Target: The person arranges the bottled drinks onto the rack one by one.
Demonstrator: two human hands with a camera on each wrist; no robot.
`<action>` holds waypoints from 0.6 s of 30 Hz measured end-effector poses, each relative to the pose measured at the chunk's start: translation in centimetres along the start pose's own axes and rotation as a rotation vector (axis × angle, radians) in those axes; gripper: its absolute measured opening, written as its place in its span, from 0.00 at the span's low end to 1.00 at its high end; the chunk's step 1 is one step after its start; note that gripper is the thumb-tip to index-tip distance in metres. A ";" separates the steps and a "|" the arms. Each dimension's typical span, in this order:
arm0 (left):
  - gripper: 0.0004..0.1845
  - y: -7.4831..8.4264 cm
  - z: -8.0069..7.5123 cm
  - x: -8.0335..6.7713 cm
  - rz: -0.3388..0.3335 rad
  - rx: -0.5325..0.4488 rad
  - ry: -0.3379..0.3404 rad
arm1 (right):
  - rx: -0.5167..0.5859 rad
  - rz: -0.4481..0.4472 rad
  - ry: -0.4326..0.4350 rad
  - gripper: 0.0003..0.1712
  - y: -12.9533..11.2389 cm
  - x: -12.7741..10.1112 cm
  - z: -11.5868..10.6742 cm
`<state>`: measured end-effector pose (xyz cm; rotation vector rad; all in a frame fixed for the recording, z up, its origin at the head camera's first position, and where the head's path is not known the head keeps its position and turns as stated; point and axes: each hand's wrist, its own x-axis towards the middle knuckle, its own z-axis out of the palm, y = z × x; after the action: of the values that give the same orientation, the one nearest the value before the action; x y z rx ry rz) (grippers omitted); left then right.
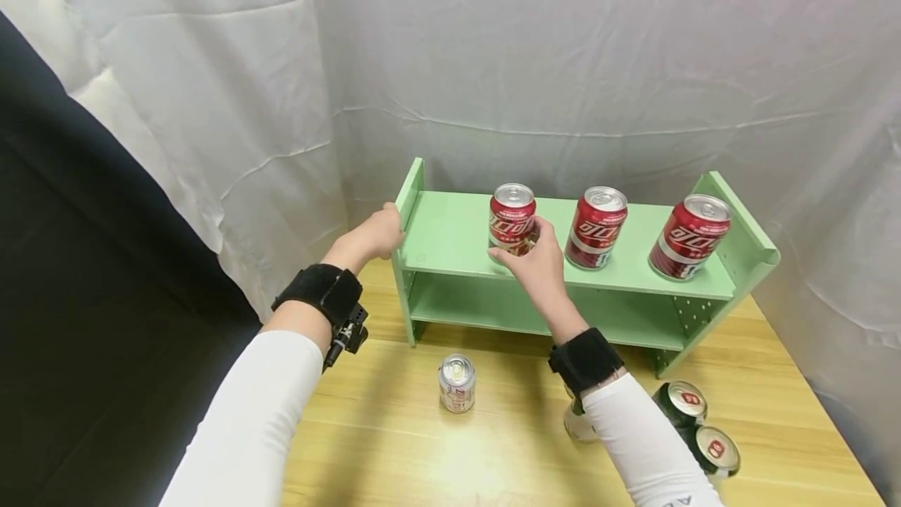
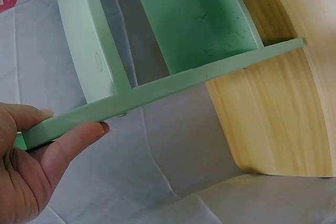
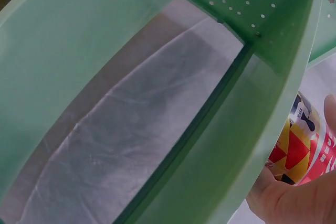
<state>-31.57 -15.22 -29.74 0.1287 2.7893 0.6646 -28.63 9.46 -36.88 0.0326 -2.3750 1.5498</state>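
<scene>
A green two-tier shelf (image 1: 450,229) stands on the wooden table. My left hand (image 1: 376,231) grips the top of its left side panel (image 2: 157,85), thumb on one face and fingers on the other. With my right hand (image 1: 538,264) I hold a red soda can (image 1: 512,213) upright at the upper board, left of the middle; the thumb and fingers go around its lower part. The right wrist view shows this can's patterned side (image 3: 299,145) at the edge. Two more red cans stand on the upper board, one near the middle (image 1: 597,229) and one at the right (image 1: 690,237).
A silver-white can (image 1: 457,386) stands on the table (image 1: 394,429) before the shelf. Two dark green cans (image 1: 686,401) are at the right, and another can (image 1: 579,421) is partly hidden by my right forearm. Pale cloth (image 1: 563,45) hangs behind; a black cloth is at left.
</scene>
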 end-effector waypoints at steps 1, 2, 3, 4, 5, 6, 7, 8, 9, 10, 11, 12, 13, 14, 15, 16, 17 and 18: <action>0.24 0.0 0.0 0.0 0.005 0.009 0.002 | -0.001 -0.008 0.001 0.50 0.0 -0.1 0.0; 0.25 -0.1 0.0 0.0 0.009 0.017 0.005 | -0.004 -0.016 0.003 0.50 0.0 -0.2 0.0; 0.25 -0.1 0.0 -0.1 0.016 0.027 0.008 | -0.004 -0.023 0.007 0.50 0.1 -0.4 0.0; 0.24 -0.2 0.0 -0.1 0.018 0.030 0.009 | -0.008 -0.030 0.012 0.50 0.1 -0.5 0.1; 0.24 -0.2 0.0 -0.1 0.020 0.032 0.010 | -0.014 -0.037 0.015 0.50 0.2 -0.6 0.1; 0.24 -0.2 0.0 -0.1 0.024 0.041 0.009 | -0.021 -0.042 0.020 0.50 0.2 -0.8 0.1; 0.24 -0.2 0.0 -0.2 0.025 0.049 0.007 | -0.027 -0.043 0.024 0.50 0.2 -0.9 0.1; 0.24 -0.2 0.0 -0.2 0.024 0.054 0.008 | -0.033 -0.044 0.028 0.50 0.3 -1.1 0.1; 0.24 -0.2 -0.1 -0.2 0.024 0.062 0.005 | -0.037 -0.044 0.029 0.50 0.3 -1.3 0.1; 0.25 -0.2 -0.1 -0.2 0.021 0.071 0.002 | -0.045 -0.044 0.031 0.51 0.3 -1.5 0.1; 0.25 -0.2 -0.1 -0.2 0.022 0.083 0.003 | -0.046 -0.043 0.031 0.51 0.4 -1.7 0.1; 0.25 -0.2 -0.1 -0.2 0.024 0.094 0.004 | -0.044 -0.044 0.033 0.51 0.4 -1.9 0.1; 0.25 -0.1 -0.1 -0.1 0.028 0.101 0.005 | -0.042 -0.048 0.033 0.51 0.4 -2.1 0.0; 0.25 -0.1 0.0 -0.1 0.032 0.104 0.007 | -0.031 -0.053 0.034 0.51 0.5 -2.4 -0.1; 0.25 -0.1 0.0 0.0 0.036 0.107 0.004 | -0.026 -0.061 0.036 0.51 0.5 -2.6 -0.1; 0.25 -0.1 0.0 -0.1 0.039 0.111 0.008 | -0.019 -0.070 0.039 0.51 0.4 -2.8 -0.2; 0.25 -0.1 -0.1 -0.1 0.043 0.110 0.010 | -0.007 -0.076 0.039 0.50 0.4 -3.0 -0.2; 0.24 -0.1 -0.1 -0.1 0.046 0.109 0.015 | 0.003 -0.082 0.041 0.50 0.4 -3.2 -0.3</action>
<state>-31.49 -15.37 -29.70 0.2115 2.8445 0.5263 -25.54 9.39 -37.94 0.0969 -2.3099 1.5012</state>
